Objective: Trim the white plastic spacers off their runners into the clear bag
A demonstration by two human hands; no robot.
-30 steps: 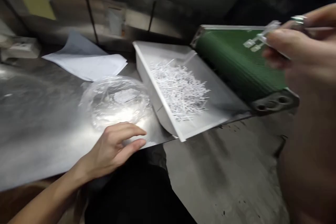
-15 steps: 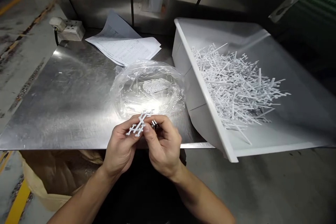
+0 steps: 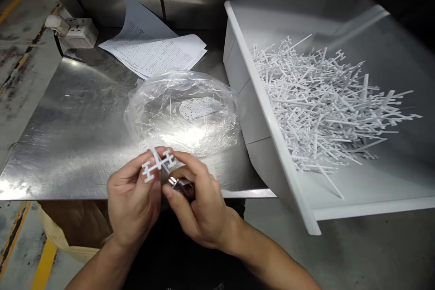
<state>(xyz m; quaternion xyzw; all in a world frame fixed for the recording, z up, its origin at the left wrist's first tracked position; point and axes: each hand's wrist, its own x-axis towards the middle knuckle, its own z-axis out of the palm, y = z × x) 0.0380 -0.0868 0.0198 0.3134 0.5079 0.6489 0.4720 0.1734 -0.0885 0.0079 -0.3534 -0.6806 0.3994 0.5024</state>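
My left hand (image 3: 131, 197) pinches a white branched plastic sprue (image 3: 158, 164) between thumb and fingers. Short crossbars stick out at the sprue's ends. Closed in my right hand (image 3: 207, 210) is a small shiny metal clipper (image 3: 176, 184), its bright tip showing past the thumb and most of its body covered by the fingers. My right forefinger reaches close to the sprue; whether it touches is unclear. Just beyond both hands lies a clear plastic bag (image 3: 152, 99), spread open, with a patch of tiny white pieces (image 3: 199, 108) inside.
At the right stands a large white tub (image 3: 282, 163) holding a heap of white sprues (image 3: 312, 104). Printed sheets (image 3: 159, 52) and a socket block (image 3: 79, 32) lie at the back of the steel table (image 3: 78, 145). Below its front edge hangs an open tan sack (image 3: 73, 231).
Both hands have shifted left and apart a little. The sprue is turned, with its crossbars now facing me, and the clipper shows more clearly. The view has tilted slightly down.
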